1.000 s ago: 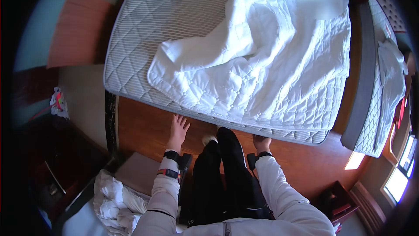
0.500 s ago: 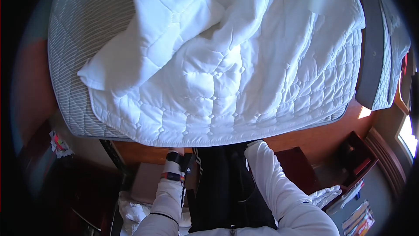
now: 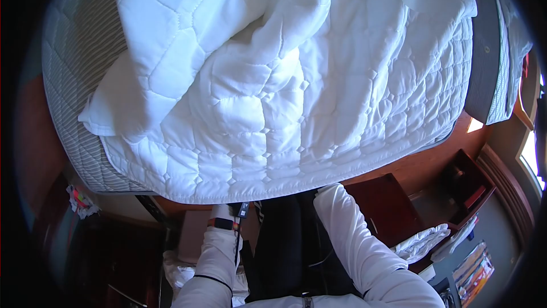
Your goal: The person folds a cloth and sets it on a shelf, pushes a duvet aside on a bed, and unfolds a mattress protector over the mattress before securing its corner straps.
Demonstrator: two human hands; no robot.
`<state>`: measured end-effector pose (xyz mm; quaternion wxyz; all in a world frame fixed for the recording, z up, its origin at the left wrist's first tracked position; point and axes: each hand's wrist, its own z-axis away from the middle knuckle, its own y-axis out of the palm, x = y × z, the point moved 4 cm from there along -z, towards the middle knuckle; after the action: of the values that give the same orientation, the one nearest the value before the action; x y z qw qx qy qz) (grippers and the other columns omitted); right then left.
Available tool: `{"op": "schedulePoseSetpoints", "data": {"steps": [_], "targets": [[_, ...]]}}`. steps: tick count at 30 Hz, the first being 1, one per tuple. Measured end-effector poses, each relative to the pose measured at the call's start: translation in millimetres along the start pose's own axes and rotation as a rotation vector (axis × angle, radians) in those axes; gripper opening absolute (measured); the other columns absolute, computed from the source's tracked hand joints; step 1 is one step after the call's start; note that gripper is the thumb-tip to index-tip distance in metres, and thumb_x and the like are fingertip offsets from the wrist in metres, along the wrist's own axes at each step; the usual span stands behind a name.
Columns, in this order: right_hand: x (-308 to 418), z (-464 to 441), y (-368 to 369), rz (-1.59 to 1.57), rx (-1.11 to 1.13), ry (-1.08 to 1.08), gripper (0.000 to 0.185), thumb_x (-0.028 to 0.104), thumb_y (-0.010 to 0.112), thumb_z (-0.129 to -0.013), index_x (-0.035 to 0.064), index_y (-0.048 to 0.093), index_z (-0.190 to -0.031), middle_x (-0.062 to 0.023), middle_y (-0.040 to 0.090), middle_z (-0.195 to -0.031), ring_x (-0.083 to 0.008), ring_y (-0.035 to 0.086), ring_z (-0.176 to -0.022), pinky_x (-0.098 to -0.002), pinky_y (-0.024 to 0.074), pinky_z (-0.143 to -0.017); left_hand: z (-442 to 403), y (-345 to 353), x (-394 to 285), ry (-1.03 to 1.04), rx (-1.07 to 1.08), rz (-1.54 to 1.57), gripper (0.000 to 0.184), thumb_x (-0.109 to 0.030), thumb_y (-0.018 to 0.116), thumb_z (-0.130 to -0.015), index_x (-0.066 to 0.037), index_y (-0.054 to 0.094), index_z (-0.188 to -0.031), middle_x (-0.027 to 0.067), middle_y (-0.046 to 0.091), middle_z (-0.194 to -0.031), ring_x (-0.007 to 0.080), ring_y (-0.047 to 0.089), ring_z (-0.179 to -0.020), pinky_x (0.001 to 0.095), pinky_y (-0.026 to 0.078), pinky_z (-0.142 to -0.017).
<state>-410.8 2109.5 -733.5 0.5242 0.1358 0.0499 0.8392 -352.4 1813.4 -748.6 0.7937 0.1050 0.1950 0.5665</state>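
A white quilted mattress pad (image 3: 273,154) lies rumpled over a grey striped mattress (image 3: 85,91), with its upper left part folded and bunched. My left hand is hidden beneath the pad's near edge; the left sleeve (image 3: 213,257), with a dark wrist strap (image 3: 223,224) and a small black device (image 3: 243,210), shows below it. The right sleeve (image 3: 345,217) also reaches up to that edge, and my right hand is out of sight under it. Whether either hand grips the pad or the mattress cannot be seen.
A dark red wooden cabinet (image 3: 383,211) and an open drawer (image 3: 467,185) are at the right. A grey upholstered headboard (image 3: 484,52) stands at the mattress's right end. White cloth (image 3: 421,242) and a colourful printed packet (image 3: 474,274) lie at lower right.
The view has shifted, so the mattress and pad appear lower and further left. My left wrist now shows less, with the strap closer to the pad's edge. The right arm has barely moved.
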Motion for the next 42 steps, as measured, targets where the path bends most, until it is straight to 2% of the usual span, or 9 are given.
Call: {"op": "schedulePoseSetpoints", "data": {"steps": [10,30,42], "targets": [[-5.9,-12.6,5.7,0.012,0.024,-0.012,0.048,0.041,0.044,-0.094,0.0138,0.047,-0.133,-0.0083,0.052,-0.131,-0.0284,0.05,-0.119,-0.0456,0.0393,-0.102,-4.0,5.0,1.7,-0.013,0.01,0.008,0.047,-0.042,0.043,-0.096,-0.01,0.047,-0.13,0.0088,0.054,-0.126,0.0268,0.051,-0.115,0.0422,0.043,-0.095],[1.0,-34.5,17.5,0.089,0.165,-0.073,0.047,0.039,0.046,-0.094,0.0122,0.048,-0.132,-0.0084,0.053,-0.13,-0.0283,0.049,-0.12,-0.0449,0.0392,-0.102,5.9,-52.5,34.7,0.013,0.065,0.01,0.043,-0.04,0.045,-0.095,-0.009,0.049,-0.126,0.009,0.056,-0.122,0.0265,0.054,-0.111,0.0411,0.046,-0.091],[-1.1,-28.0,16.5,0.102,0.141,-0.064,0.046,0.038,0.047,-0.094,0.0113,0.048,-0.131,-0.0084,0.054,-0.13,-0.0283,0.049,-0.121,-0.0444,0.0391,-0.102,4.1,-49.6,32.1,0.01,0.046,0.005,0.042,-0.039,0.046,-0.095,-0.009,0.051,-0.123,0.0091,0.057,-0.12,0.0262,0.055,-0.109,0.0405,0.047,-0.089]]}}
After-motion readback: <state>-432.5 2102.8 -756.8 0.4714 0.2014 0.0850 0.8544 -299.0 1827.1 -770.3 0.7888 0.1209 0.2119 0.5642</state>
